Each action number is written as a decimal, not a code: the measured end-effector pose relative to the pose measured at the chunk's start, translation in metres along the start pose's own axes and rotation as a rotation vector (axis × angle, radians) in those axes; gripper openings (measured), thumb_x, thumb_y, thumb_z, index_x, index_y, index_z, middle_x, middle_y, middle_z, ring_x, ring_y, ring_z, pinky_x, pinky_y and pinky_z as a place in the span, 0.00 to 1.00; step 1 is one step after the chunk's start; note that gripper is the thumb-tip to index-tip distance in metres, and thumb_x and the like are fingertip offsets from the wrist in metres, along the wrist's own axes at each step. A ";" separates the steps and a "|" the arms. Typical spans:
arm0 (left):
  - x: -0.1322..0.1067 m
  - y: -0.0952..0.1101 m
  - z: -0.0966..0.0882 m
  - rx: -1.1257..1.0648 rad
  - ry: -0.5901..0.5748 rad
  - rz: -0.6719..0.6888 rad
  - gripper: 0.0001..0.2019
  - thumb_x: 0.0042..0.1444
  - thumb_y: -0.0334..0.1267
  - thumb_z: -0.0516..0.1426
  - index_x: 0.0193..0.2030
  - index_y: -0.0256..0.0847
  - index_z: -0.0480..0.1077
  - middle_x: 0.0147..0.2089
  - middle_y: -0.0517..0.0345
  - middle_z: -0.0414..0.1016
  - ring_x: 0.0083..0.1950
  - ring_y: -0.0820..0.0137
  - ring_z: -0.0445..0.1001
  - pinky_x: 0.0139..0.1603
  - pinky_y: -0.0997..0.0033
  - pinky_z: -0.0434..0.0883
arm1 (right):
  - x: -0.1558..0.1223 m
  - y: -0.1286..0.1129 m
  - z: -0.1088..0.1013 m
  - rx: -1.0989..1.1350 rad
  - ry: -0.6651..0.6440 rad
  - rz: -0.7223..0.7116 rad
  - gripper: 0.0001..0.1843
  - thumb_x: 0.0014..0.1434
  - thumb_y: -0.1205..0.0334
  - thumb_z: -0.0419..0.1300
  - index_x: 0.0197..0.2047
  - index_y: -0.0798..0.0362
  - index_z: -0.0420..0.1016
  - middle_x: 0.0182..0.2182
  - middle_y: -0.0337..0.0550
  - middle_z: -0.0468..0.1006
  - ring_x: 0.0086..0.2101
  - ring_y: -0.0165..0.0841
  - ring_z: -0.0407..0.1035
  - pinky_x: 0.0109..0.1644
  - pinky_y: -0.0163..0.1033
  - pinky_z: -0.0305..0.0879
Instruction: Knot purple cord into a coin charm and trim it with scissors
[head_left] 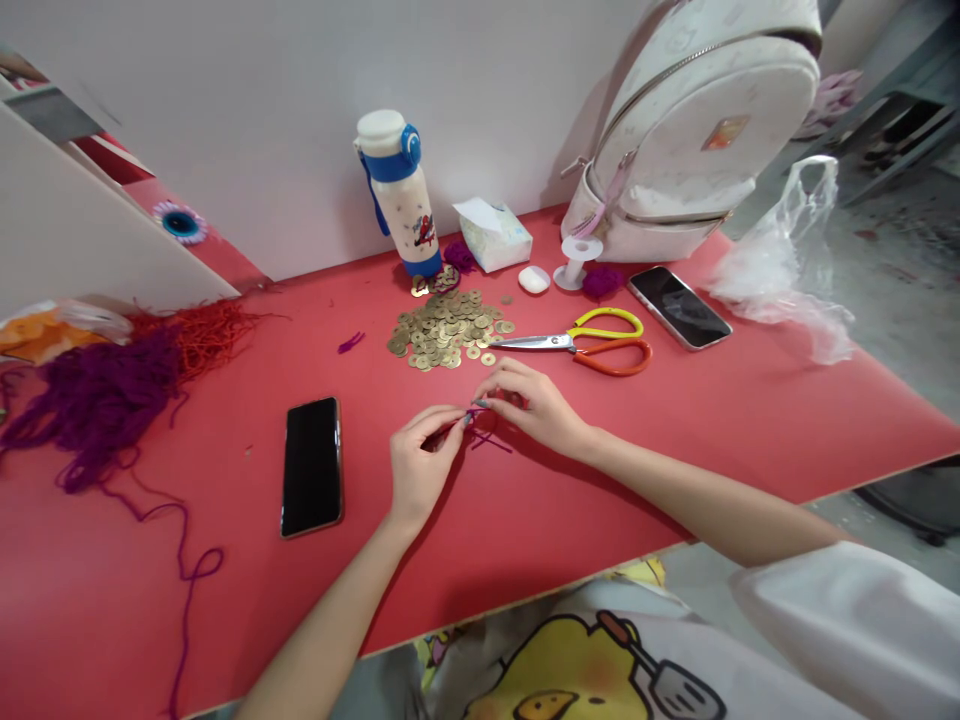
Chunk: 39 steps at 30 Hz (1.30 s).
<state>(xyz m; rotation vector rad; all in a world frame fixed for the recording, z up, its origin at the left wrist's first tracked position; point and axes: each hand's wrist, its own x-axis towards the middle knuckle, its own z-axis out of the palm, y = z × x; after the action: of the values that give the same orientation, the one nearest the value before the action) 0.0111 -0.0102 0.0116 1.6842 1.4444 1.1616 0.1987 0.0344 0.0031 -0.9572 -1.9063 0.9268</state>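
My left hand (421, 455) and my right hand (529, 403) meet over the red table (675, 440), both pinching a short purple thread (484, 435) between fingertips. Whether a small coin sits in the pinch I cannot tell. A pile of brass coins with holes (448, 336) lies just beyond my hands. Scissors with yellow and orange handles (592, 345) rest to the right of the coins, blades pointing left.
A black phone (312, 465) lies left of my hands, another phone (679, 306) at right. Purple and orange yarn (112, 385) heaps at far left. Against the wall stand a water bottle (400, 195), tissue pack (495, 235), empty spool (578, 261), white backpack (694, 130), plastic bag (787, 265).
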 end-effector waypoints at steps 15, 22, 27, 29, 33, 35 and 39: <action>0.002 -0.001 -0.003 -0.050 -0.068 0.018 0.05 0.57 0.33 0.60 0.33 0.40 0.80 0.36 0.53 0.82 0.37 0.67 0.80 0.41 0.70 0.77 | 0.001 0.001 0.002 0.182 -0.044 0.026 0.07 0.57 0.59 0.68 0.32 0.53 0.78 0.32 0.39 0.68 0.33 0.30 0.64 0.38 0.37 0.64; 0.006 -0.003 -0.004 -0.099 -0.124 0.010 0.06 0.57 0.34 0.60 0.34 0.41 0.80 0.37 0.52 0.83 0.39 0.65 0.80 0.42 0.68 0.77 | 0.005 0.000 -0.001 0.277 -0.088 0.162 0.12 0.54 0.55 0.69 0.29 0.54 0.76 0.30 0.38 0.69 0.29 0.28 0.62 0.33 0.35 0.59; 0.007 0.001 -0.003 -0.122 -0.098 0.002 0.06 0.56 0.35 0.61 0.33 0.40 0.80 0.36 0.51 0.83 0.38 0.66 0.80 0.40 0.70 0.77 | 0.006 0.000 -0.001 0.461 -0.145 0.285 0.14 0.56 0.52 0.66 0.33 0.54 0.71 0.28 0.36 0.68 0.25 0.26 0.62 0.28 0.33 0.60; 0.007 0.000 -0.004 -0.121 -0.080 -0.016 0.06 0.56 0.36 0.61 0.33 0.40 0.80 0.37 0.51 0.83 0.38 0.65 0.80 0.40 0.69 0.77 | 0.006 -0.001 -0.001 0.526 -0.162 0.345 0.15 0.59 0.50 0.62 0.36 0.53 0.69 0.27 0.35 0.67 0.23 0.25 0.60 0.24 0.31 0.58; 0.007 -0.007 -0.005 -0.140 -0.077 -0.053 0.07 0.57 0.38 0.61 0.36 0.41 0.80 0.39 0.51 0.83 0.39 0.65 0.80 0.40 0.68 0.78 | 0.006 -0.004 0.000 0.541 -0.123 0.355 0.15 0.62 0.49 0.59 0.39 0.52 0.66 0.30 0.35 0.68 0.24 0.24 0.60 0.23 0.30 0.58; 0.006 -0.010 -0.005 -0.152 -0.087 -0.064 0.07 0.57 0.39 0.61 0.38 0.42 0.81 0.40 0.51 0.82 0.39 0.65 0.80 0.39 0.69 0.78 | 0.006 -0.005 0.001 0.530 -0.140 0.306 0.15 0.60 0.50 0.62 0.40 0.53 0.67 0.30 0.35 0.69 0.26 0.25 0.62 0.26 0.31 0.61; 0.006 -0.010 -0.004 -0.170 -0.088 -0.080 0.06 0.57 0.39 0.61 0.36 0.41 0.81 0.40 0.51 0.82 0.39 0.65 0.80 0.38 0.69 0.78 | 0.003 -0.006 0.001 0.604 -0.288 0.322 0.17 0.60 0.48 0.62 0.39 0.54 0.70 0.24 0.33 0.68 0.22 0.24 0.60 0.25 0.32 0.58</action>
<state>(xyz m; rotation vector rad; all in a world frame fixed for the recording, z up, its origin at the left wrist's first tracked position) 0.0029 -0.0025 0.0057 1.5281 1.3089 1.1199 0.1953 0.0341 0.0086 -0.7938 -1.5507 1.7851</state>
